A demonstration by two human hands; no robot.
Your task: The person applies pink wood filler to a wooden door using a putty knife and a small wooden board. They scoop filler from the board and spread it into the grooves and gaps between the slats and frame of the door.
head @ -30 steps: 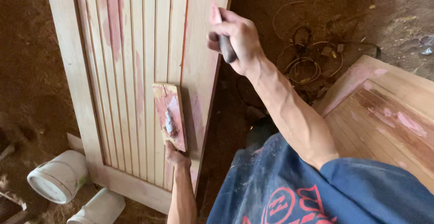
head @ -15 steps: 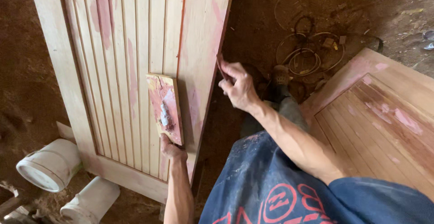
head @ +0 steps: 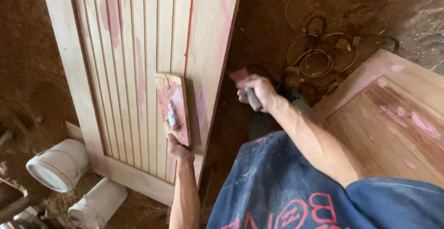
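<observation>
Gripping a putty knife (head: 245, 88) by its dark handle, the right hand (head: 258, 92) hangs just off the door's (head: 138, 39) right edge, over the dirt floor (head: 259, 21). Its grip is pressed together around the handle, and the pink-smeared blade sticks out up and to the left of the grip, blurred. The left hand (head: 179, 151) holds a small board (head: 172, 106) from below, fingers pinching its lower end; the board lies flat against the door's slatted panel, above that grip, and carries pink filler with a grey lump in the middle. Pink patches streak the door. Left of and below the left grip, two white buckets (head: 60, 164) lie on their sides. Right of the right grip lies a second door (head: 393, 113), with coiled cable (head: 319, 58) above it.
</observation>
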